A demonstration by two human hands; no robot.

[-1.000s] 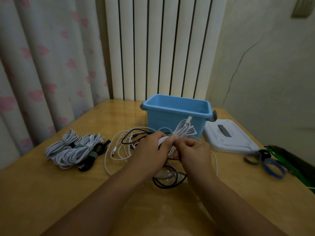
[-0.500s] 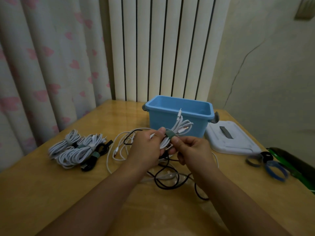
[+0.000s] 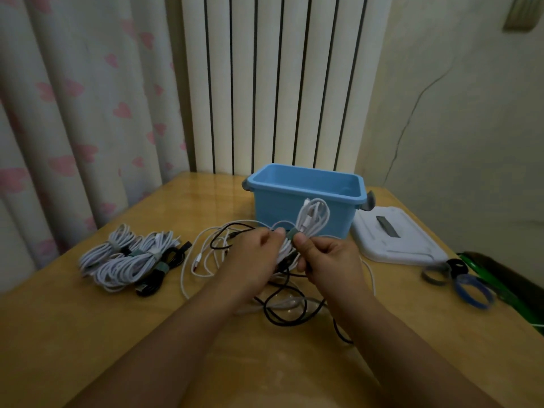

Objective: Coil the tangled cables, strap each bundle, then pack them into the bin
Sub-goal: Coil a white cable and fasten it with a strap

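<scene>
Two bare forearms reach up from the bottom of the frame over the wooden surface [image 3: 88, 334]. Just past them, near the centre, a loose tangle of black and white cables [image 3: 282, 307] lies on the wood, its loops running under and around both wrists. Above this tangle the left hand [image 3: 253, 260] curls its fingers round the lower part of a coiled white cable bundle [image 3: 312, 219], while the right hand [image 3: 332, 260] pinches a grey-green strap [image 3: 293, 233] wrapped round the waist of that bundle between thumb and forefinger. The bundle's upper loops stand up in front of the blue bin. To the left of the hands, in the middle left of the frame, several finished bundles [image 3: 132, 257] of white and black cable lie close together, each bound with a strap. At the right edge, grey, black and blue spare straps [image 3: 459, 278] lie in loops near a green object I cannot identify. Further back, the open blue bin [image 3: 306, 175] stands just behind the held bundle, and its white lid [image 3: 397, 240] lies flat beside it to the right. Behind the surface hang a heart-patterned curtain [image 3: 73, 113] and a white ribbed radiator [image 3: 273, 83].
</scene>
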